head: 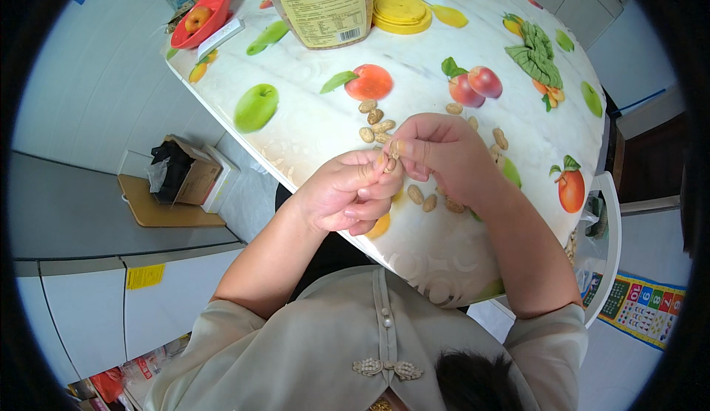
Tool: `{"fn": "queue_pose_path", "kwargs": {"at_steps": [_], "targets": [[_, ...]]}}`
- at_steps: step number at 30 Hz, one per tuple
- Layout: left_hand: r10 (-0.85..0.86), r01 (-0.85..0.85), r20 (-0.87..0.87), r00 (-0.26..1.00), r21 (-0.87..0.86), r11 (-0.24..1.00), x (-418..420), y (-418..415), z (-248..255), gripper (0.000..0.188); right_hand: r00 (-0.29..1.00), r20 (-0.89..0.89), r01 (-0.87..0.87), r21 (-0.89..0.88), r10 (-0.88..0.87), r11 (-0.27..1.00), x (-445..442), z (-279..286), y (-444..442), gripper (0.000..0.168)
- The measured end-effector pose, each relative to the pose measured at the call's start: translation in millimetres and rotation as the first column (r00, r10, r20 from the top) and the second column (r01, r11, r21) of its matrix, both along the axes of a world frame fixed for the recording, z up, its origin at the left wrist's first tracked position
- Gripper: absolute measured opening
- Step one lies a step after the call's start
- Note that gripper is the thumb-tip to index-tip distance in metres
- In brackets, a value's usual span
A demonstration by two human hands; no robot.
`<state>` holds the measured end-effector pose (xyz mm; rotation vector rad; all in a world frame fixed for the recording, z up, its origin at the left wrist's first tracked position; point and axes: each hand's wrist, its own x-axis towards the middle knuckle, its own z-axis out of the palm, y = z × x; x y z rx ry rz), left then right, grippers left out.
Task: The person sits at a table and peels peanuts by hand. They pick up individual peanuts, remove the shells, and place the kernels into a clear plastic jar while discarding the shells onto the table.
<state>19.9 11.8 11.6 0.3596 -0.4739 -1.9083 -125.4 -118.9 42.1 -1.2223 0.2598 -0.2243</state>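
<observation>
My left hand (358, 192) and my right hand (438, 153) meet over the near part of the table, fingertips pinching a peanut (392, 156) between them. Its shell looks partly opened, though the fingers hide much of it. Just beyond my left fingertips lies a small group of unshelled peanuts (383, 126). More peanuts (429, 203) rest on the near side of my right hand, partly covered by it. A few others (500, 138) lie to the right of that hand, and a single one (454, 108) sits beyond it.
The tablecloth (310, 111) has a fruit print. A large labelled plastic jar (327, 6) stands at the back beside a yellow lid (402, 13). A red bowl (205, 20) holds an apple at the far left. A green cloth (535, 56) lies at the right, near a white chair (613, 233).
</observation>
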Motion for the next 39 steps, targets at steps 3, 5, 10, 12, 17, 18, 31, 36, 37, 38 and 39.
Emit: {"fn": "queue_pose_path", "kwargs": {"at_steps": [3, 5, 10, 12, 17, 18, 31, 36, 37, 38, 39], "targets": [[0.091, -0.088, 0.214, 0.973, -0.021, 0.996, -1, -1, 7, 0.028, 0.999, 0.002, 0.053, 0.142, -0.054, 0.988, 2, -4, 2, 0.009], [0.148, -0.148, 0.305, 0.941, -0.023, 0.989, -3, -1, 10, 0.028, 0.996, -0.012, 0.089, 0.183, -0.088, 0.979, 2, -4, 3, 0.010], [0.209, -0.210, 0.263, 0.942, -0.024, 0.977, 2, 0, 8, 0.021, 0.985, -0.018, 0.173, 0.230, -0.173, 0.958, -2, 9, -4, 0.011], [0.240, -0.250, 0.248, 0.938, 0.008, 0.968, 3, -2, 8, 0.022, 0.975, 0.003, 0.214, 0.280, -0.224, 0.936, -3, 8, -7, 0.012], [0.343, -0.363, 0.141, 0.929, 0.148, 0.920, 4, -7, 7, 0.044, 0.967, 0.007, 0.240, 0.293, -0.253, 0.926, -3, 3, -11, 0.012], [0.343, -0.362, 0.131, 0.930, 0.158, 0.919, 5, -7, 8, 0.047, 0.965, -0.038, 0.262, 0.116, -0.260, 0.958, -3, 5, -9, 0.013], [0.341, -0.342, 0.030, 0.940, 0.122, 0.932, -3, 1, 13, 0.055, 0.968, 0.028, 0.162, -0.827, -0.249, 0.538, -1, 2, 10, 0.020], [0.305, -0.308, 0.042, 0.951, 0.130, 0.943, -4, 1, 14, 0.058, 0.974, -0.063, 0.084, -0.791, -0.217, 0.606, -2, 9, 11, 0.019], [0.300, -0.305, 0.056, 0.952, 0.132, 0.943, -4, 1, 13, 0.058, 0.976, -0.078, 0.057, -0.814, -0.205, 0.578, 0, 10, 12, 0.018], [0.294, -0.299, 0.054, 0.954, 0.119, 0.947, -4, 1, 13, 0.059, 0.977, -0.094, 0.029, -0.836, -0.194, 0.548, 0, 11, 13, 0.017], [0.286, -0.290, 0.051, 0.957, 0.104, 0.951, -4, 2, 13, 0.060, 0.975, -0.088, 0.068, -0.758, -0.205, 0.649, 0, 9, 13, 0.017]]}}
